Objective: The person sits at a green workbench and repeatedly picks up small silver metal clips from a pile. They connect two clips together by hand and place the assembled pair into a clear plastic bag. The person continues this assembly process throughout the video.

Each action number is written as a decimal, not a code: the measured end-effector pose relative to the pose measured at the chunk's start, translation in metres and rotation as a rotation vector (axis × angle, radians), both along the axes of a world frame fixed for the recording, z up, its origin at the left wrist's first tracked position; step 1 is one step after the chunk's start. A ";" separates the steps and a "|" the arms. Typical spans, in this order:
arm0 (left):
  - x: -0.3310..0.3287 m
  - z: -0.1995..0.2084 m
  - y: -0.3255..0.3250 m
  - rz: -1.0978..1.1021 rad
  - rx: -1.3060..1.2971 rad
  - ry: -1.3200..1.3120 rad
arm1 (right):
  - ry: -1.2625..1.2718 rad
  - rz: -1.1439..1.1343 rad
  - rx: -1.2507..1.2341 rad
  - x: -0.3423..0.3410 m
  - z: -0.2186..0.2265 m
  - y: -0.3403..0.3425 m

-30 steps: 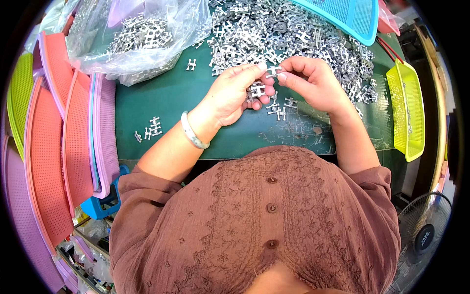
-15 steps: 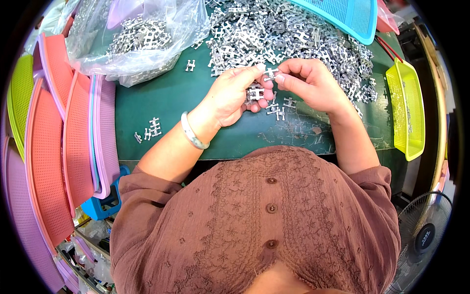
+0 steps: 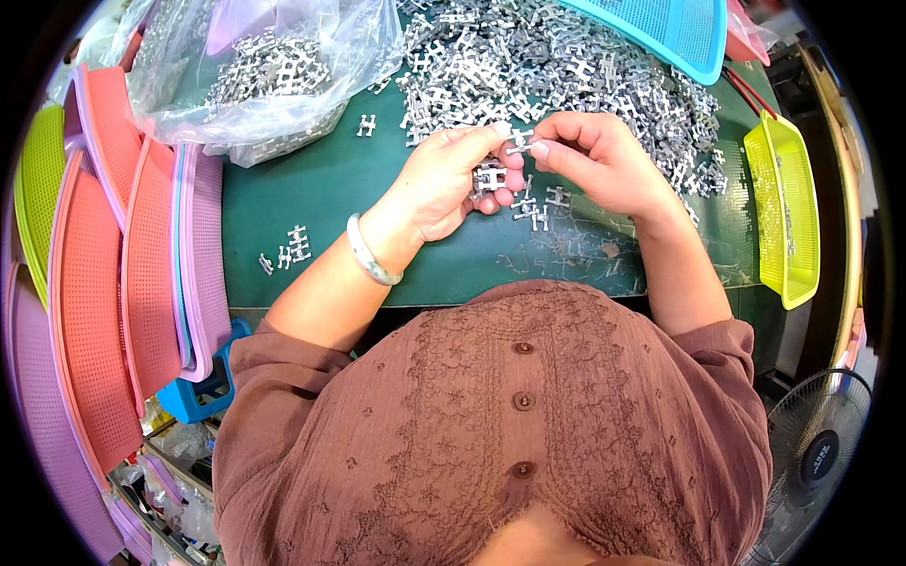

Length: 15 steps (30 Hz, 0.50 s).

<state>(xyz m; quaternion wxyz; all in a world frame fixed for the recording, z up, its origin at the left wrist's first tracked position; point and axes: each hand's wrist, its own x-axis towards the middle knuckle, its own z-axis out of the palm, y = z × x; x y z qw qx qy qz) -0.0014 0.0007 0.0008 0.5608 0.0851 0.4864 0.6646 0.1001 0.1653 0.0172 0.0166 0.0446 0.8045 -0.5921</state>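
Observation:
Between my two hands is a small silvery H-shaped metal part [image 3: 519, 141]. The thumb and a finger of my left hand [image 3: 444, 179] pinch its left side, while more such parts [image 3: 490, 176] lie in that hand's curled fingers. My right hand [image 3: 599, 165] has its thumb and forefinger at the part's right side; whether it grips or only touches is hard to make out. Just below the hands, several loose metal parts [image 3: 530, 212] rest on the green table [image 3: 425, 274]. Beyond them spreads a large heap of the same parts [image 3: 557, 71].
A clear plastic bag [image 3: 274, 123] of metal parts stands far left, beside stacked pink and purple baskets [image 3: 156, 274]. Far right are a blue basket [image 3: 661, 33] and a yellow-green basket [image 3: 802, 208]. A few parts [image 3: 298, 245] lie near my left forearm. A fan [image 3: 819, 457] stands lower right.
The pinched metal part and my left hand have shifted very slightly left. Otherwise the hands hold nearly the same pose.

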 end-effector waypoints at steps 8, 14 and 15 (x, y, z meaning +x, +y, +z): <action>0.000 0.001 0.000 -0.003 -0.006 0.001 | 0.019 0.010 0.031 0.000 0.001 0.000; 0.000 0.001 0.000 -0.012 -0.003 -0.007 | 0.000 0.015 0.056 0.000 0.001 0.000; 0.000 0.001 0.000 -0.010 -0.006 -0.003 | 0.001 0.015 0.055 0.000 0.001 0.000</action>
